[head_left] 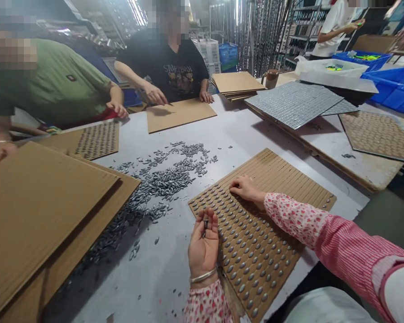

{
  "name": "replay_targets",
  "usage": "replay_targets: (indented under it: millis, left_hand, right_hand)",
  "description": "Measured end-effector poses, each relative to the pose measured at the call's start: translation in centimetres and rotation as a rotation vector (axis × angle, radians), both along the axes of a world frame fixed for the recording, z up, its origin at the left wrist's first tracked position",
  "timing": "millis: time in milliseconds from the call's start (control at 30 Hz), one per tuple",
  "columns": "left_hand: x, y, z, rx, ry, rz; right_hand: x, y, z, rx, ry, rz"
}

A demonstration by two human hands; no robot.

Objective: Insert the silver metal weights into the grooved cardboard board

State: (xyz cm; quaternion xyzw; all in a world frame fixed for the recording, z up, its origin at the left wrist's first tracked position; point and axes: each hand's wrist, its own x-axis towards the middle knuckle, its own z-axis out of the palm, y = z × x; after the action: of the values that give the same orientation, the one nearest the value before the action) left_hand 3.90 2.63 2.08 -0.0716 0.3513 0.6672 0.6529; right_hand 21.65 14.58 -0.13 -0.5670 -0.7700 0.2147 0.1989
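A ribbed cardboard sheet lies slantwise on the table before me. Rows of small grey oval pieces with a metallic sheen cover its near and left part; the far right part shows mostly bare ribs. My left hand is palm up at the sheet's left edge, fingers curled around a few of the same pieces. My right hand rests over the sheet at the end of the filled rows, its fingertips pinched together. Whatever is between those fingertips is hidden. A large loose heap of grey oval pieces spreads to the left.
Stacked cardboard sheets jut in at left. Across the table, one co-worker's hand is over a plain sheet; another person sits left beside a part-filled sheet. Silvery filled sheets and blue crates stand right.
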Motion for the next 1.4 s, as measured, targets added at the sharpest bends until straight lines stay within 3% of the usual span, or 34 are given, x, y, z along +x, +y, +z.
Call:
replay_targets:
  millis: [133, 267, 400, 500, 600, 700, 800, 933, 1067, 1300, 1400]
  left_hand:
    - [0.2, -0.1, -0.4, 0.035, 0.043, -0.038]
    - [0.5, -0.2, -0.3, 0.067, 0.082, -0.076]
    - [1.0, -0.3, -0.4, 0.088, 0.074, -0.105]
    - [1.2, -0.3, -0.6, 0.126, 0.076, -0.093]
    - [1.3, -0.3, -0.6, 0.184, 0.081, -0.097]
    - [1.4, -0.5, -0.2, 0.210, 0.063, -0.121]
    - [1.2, -0.6, 0.0, 0.188, 0.052, -0.134]
    - [0.4, -0.4, -0.3, 0.083, 0.045, -0.054]
    - [-0.2, 0.0, -0.5, 0.055, 0.027, 0.030]
    - [0.5, -0.2, -0.2, 0.035, 0.065, -0.028]
    - [0.7, -0.3, -0.1, -0.016, 0.078, -0.041]
  right_hand:
    - [-0.1, -0.2, 0.1, 0.049, -0.063, -0.021]
    - [-0.3, -0.7, 1.0, 0.058, 0.041, 0.001]
    - [-1.7, -2.2, 2.7, 0.131, 0.236, 0.336]
    - [-3.3, -3.5, 3.7, 0.196, 0.163, 0.587]
    - [-4.5, -4.2, 3.9, 0.214, 0.062, 0.696]
    - [-4.7, -4.3, 3.8, 0.146, 0.166, 0.718]
    - [-3.9, -3.4, 3.6, -0.053, 0.464, 0.586]
    - [-1.5, -0.7, 2.7, -0.285, 0.751, 0.187]
    - [0.6, 1.5, 1.0, -0.306, 0.493, -0.007]
    - [-0.4, 1.1, 0.1, -0.035, 0.074, -0.031]
    - [-0.9, 0.8, 0.0, 0.022, -0.007, -0.040]
